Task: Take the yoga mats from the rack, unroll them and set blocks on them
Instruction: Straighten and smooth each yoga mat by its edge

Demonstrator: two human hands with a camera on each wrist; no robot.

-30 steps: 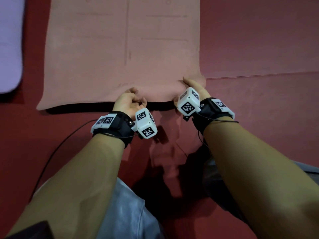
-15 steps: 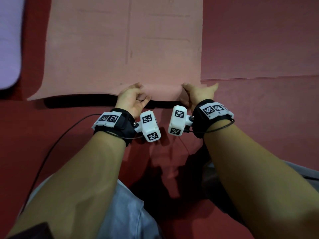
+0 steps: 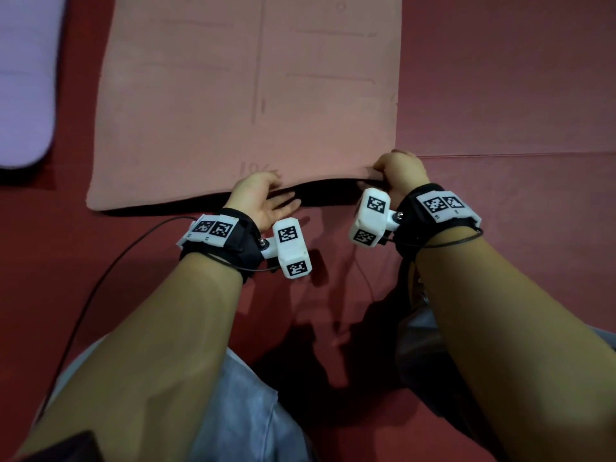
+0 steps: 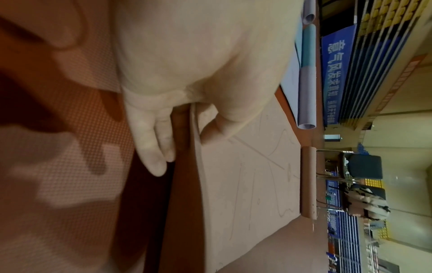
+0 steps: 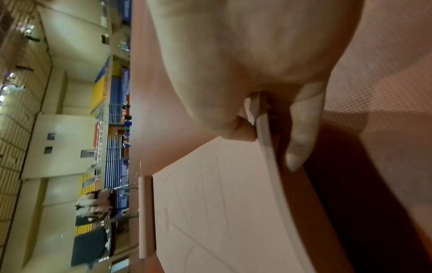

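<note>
A pink yoga mat (image 3: 250, 95) lies spread on the red floor, its near edge just in front of me. My left hand (image 3: 263, 198) pinches the middle of that edge, thumb on top and fingers (image 4: 151, 147) underneath. At the mat's near right corner my right hand (image 3: 400, 171) grips the mat, thumb above and fingers (image 5: 301, 140) below, and holds this side a little off the floor. The far end of the mat is still a roll (image 4: 308, 182), also seen as a roll (image 5: 146, 216) in the right wrist view. No blocks are in view.
A lilac mat (image 3: 23, 78) lies flat at the left. A lilac and blue roll (image 4: 307, 73) lies beyond it. A metal rack (image 4: 327, 173) stands past the pink roll. A black cable (image 3: 100, 285) trails over the floor by my left arm.
My right hand has slid right along the near edge to the corner. The mat's near left corner, lifted half a second ago, now lies flat.
</note>
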